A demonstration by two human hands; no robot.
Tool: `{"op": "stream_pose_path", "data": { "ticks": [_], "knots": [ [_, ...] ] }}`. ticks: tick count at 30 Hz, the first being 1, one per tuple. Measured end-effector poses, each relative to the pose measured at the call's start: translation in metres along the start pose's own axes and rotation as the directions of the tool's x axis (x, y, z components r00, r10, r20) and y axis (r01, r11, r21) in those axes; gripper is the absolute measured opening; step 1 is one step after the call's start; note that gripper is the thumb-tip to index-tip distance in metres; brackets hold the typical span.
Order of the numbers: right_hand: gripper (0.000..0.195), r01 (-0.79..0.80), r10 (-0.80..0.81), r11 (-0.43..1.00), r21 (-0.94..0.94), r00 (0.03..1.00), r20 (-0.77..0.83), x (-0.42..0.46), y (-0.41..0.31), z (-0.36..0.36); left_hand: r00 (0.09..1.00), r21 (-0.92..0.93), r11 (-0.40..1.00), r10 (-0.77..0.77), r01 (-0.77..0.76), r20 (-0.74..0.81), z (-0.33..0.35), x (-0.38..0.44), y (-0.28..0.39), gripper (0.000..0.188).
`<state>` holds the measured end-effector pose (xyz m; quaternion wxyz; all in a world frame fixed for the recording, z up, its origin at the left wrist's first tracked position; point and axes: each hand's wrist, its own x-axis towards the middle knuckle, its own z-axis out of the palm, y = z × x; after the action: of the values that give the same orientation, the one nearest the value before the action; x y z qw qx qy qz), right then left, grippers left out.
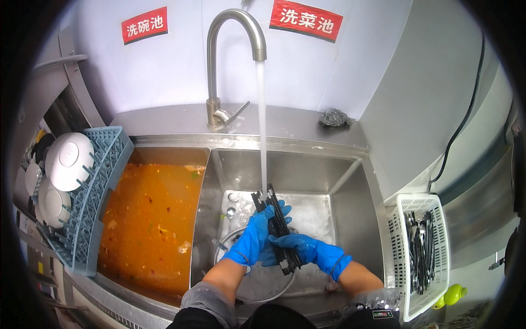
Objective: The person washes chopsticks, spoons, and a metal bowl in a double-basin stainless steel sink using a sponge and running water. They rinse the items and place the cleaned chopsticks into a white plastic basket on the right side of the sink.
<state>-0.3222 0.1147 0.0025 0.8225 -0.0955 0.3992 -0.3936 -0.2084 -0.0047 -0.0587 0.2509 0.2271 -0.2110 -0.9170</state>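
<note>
My left hand (257,230) and my right hand (302,246), both in blue rubber gloves, hold a bundle of black chopsticks (279,230) between them over the right sink basin. The chopsticks lean, with their upper ends near the stream of water from the curved metal faucet (236,16). Below my hands a round metal-rimmed bowl or strainer (267,283) sits in the basin, partly hidden by my hands and arms. A metal spoon (231,213) lies to the left on the basin floor.
Orange, oily water with food scraps fills the left basin (152,222). A blue-grey dish rack (92,205) with white bowls (70,161) stands at its left. A white plastic basket (444,263) of chopsticks and cutlery is at the right. Steel wool (335,118) rests on the back ledge.
</note>
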Motion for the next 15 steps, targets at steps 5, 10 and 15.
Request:
{"op": "stream_pose_path", "data": {
  "ticks": [5,10,15],
  "knots": [
    [0.050,-0.070,0.058,0.983,-0.171,0.996,-0.072,0.012,-0.009,0.003,0.987,-0.081,0.997,-0.006,-0.007,-0.159,0.003,-0.003,0.013,0.043],
    [0.040,0.060,-0.054,0.982,-0.177,0.998,0.034,0.029,-0.001,-0.004,0.937,0.089,0.990,0.129,-0.105,-0.325,0.013,-0.008,0.024,0.030],
    [0.036,0.022,-0.029,0.992,-0.121,0.998,-0.055,0.020,-0.007,-0.014,0.987,0.024,0.999,0.045,-0.042,-0.153,0.009,0.014,0.027,0.038]
  ]
}}
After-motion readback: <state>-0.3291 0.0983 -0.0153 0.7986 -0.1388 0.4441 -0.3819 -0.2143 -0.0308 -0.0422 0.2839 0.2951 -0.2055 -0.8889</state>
